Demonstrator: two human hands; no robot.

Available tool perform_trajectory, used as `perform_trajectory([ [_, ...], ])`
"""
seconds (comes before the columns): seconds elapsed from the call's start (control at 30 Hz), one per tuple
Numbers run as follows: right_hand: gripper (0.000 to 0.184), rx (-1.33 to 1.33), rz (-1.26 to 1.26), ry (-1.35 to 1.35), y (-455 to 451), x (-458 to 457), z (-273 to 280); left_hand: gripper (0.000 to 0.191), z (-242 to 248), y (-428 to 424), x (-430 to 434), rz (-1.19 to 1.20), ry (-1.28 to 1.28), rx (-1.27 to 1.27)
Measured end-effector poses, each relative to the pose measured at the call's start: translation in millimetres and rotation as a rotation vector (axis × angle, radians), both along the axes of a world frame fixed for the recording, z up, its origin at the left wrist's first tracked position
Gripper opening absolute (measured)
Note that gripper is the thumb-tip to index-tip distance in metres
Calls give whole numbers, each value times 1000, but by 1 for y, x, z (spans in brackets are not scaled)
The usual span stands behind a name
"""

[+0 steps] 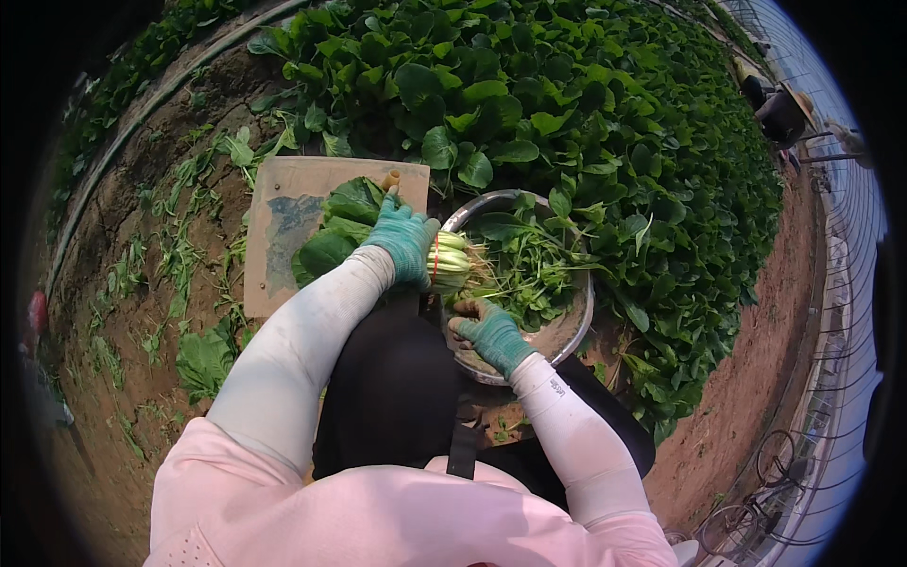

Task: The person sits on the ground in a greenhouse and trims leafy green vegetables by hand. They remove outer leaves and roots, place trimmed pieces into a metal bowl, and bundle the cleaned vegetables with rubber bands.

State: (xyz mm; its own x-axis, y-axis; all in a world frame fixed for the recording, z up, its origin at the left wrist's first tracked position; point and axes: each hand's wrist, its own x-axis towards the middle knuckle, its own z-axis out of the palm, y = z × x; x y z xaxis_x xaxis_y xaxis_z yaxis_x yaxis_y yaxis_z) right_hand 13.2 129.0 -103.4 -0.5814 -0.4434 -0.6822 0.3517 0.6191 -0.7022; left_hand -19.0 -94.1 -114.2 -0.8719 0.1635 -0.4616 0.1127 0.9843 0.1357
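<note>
In a green-coated work glove, my left hand (402,239) grips a bunch of leafy greens (446,261) across its middle. A red band circles the pale stems, whose roots point right over a round metal basin (589,301). The bunch's broad leaves lie leftward on a worn wooden board (312,170). My right hand (490,334), gloved alike, is above the near side of the basin, below the roots. Its fingers are curled, and whether they hold anything is hidden. Loose trimmed greens (528,283) lie inside the basin. Beyond my left fingertips, a short brown cylinder (391,179) stands at the board's far edge.
Dense leafy plants (531,106) grow ahead and along the basin's right side. Wilted leaves (177,269) are scattered on bare soil to the left, near a long pipe (134,120). Another person (783,117) is at the far right, beside the plastic greenhouse wall (847,312).
</note>
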Motion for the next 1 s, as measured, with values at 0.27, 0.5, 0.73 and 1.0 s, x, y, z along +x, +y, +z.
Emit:
perform_trajectory([
  [0.27,44,-142,-282,210,157,-38,84,84,48,23,2,144,75,-96],
  [0.5,65,-369,-298,-234,165,-62,98,103,139,101,-8,181,823,186],
  [0.73,90,-1726,-553,-470,195,-67,142,66,180,246,-4,-268,1251,449],
  [1.0,45,-1069,-810,127,230,-71,125,62,153,233,-14,720,-210,1912],
])
